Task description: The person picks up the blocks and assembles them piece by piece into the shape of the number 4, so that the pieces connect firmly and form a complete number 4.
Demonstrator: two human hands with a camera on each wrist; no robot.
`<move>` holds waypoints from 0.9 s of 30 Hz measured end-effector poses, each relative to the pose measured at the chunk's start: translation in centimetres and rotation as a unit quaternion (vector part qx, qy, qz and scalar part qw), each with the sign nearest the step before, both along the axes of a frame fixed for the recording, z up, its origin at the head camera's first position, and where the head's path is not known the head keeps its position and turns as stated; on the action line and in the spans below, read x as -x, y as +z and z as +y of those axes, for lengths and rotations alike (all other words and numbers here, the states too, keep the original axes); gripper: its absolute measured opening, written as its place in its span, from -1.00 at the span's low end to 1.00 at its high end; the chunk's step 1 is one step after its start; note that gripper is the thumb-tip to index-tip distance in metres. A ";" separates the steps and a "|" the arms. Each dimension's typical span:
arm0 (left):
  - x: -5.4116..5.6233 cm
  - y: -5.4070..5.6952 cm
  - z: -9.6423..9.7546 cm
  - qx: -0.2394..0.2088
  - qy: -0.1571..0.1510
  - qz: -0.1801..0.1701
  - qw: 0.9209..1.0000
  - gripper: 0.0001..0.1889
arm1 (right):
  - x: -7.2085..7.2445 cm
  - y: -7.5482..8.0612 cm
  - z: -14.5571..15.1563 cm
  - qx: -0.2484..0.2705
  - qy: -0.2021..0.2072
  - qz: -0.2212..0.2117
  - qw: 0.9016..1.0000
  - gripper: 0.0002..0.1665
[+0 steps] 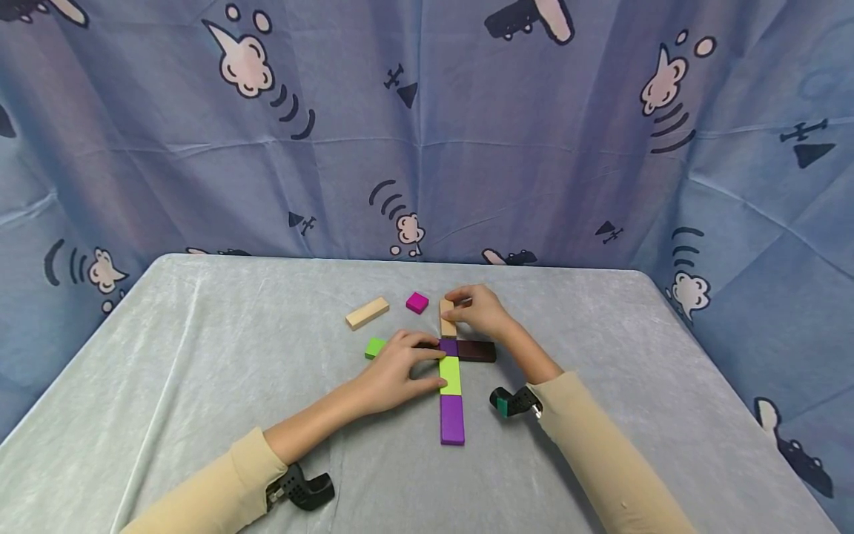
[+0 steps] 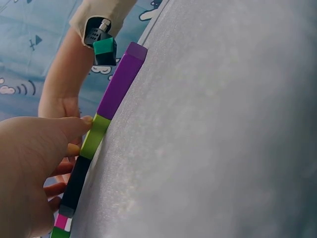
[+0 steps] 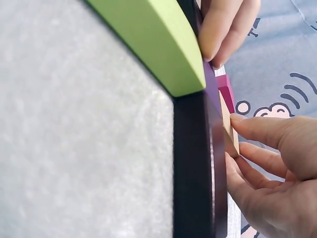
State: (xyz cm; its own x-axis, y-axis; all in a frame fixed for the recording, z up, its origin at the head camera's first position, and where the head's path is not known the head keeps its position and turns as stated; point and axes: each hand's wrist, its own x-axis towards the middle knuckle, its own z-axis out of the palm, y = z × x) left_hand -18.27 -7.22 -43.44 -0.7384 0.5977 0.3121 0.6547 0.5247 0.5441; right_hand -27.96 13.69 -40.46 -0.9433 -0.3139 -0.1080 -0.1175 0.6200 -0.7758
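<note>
With thumb and fingertips my right hand (image 1: 482, 310) pinches a plain wooden block (image 1: 448, 319), just above the small dark purple block (image 1: 448, 347). My left hand (image 1: 394, 374) rests its fingertips on the row, its thumb against the lime block (image 1: 450, 376) and other fingers at the purple one. Below the lime block lies a longer violet block (image 1: 451, 420). A dark brown block (image 1: 477, 351) sticks out to the right. In the left wrist view, a dark block (image 2: 75, 184) lies beside the left fingers; the hand hides it from the head view.
Left of the row lie a second wooden block (image 1: 367, 313), a magenta block (image 1: 416, 302) and a green block (image 1: 374, 348), partly behind the left hand. Everything sits on a grey cloth-covered table (image 1: 220, 371). A blue patterned curtain (image 1: 360, 111) hangs behind its far edge.
</note>
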 end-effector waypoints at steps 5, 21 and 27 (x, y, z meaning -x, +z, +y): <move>0.0 0.0 0.0 -0.001 0.001 0.001 1.000 -0.57 | -0.2 0.2 -0.2 -0.002 0.002 0.001 1.000 -0.49; -0.1 0.1 0.0 -0.002 0.004 0.004 1.000 -0.57 | -0.9 0.5 -0.4 -0.001 -0.007 -0.010 1.000 -0.49; -0.1 0.1 0.0 -0.001 0.005 0.000 1.000 -0.57 | -1.0 0.4 -0.4 0.003 -0.011 -0.010 1.000 -0.49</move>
